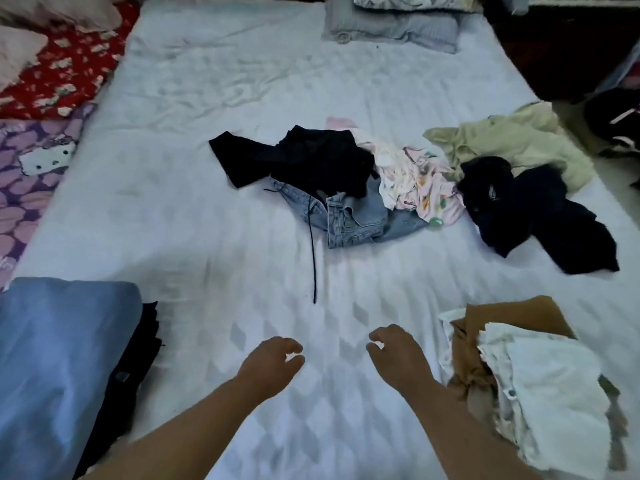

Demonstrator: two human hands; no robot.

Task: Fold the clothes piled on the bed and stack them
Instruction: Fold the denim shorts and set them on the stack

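Observation:
A loose pile lies mid-bed: a black garment (311,157) on top of light blue jeans (353,216) with a dark cord trailing toward me, a pale printed piece (419,181), a pale green top (512,140) and a dark navy garment (540,209). At near left sits a folded stack, blue cloth (62,358) over black. At near right lie white and tan clothes (540,372). My left hand (273,362) and my right hand (398,355) hover over the bare sheet, fingers loosely curled, holding nothing.
The white quilted bed sheet (207,168) stretches ahead. Grey pillows (394,29) lie at the far end. Red and purple patterned bedding (52,98) borders the left side. A dark floor area with a bag (613,123) lies beyond the right edge.

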